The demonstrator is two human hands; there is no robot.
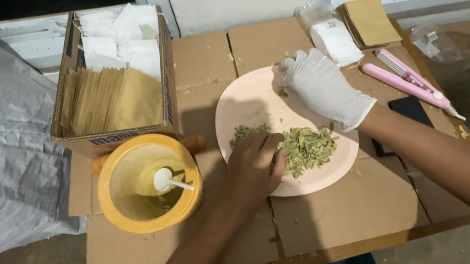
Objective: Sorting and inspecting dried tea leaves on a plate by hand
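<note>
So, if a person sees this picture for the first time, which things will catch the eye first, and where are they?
First comes the pink plate at the centre of the cardboard-covered table, with a heap of dried green leaves on it. The bare left hand rests in the leaves, while the white-gloved right hand touches the plate's far rim. Left of the plate stands an orange container with a white spoon inside.

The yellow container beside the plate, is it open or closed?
Open. The yellow container has no lid on; its inside shows, with a white spoon resting in it.
</note>
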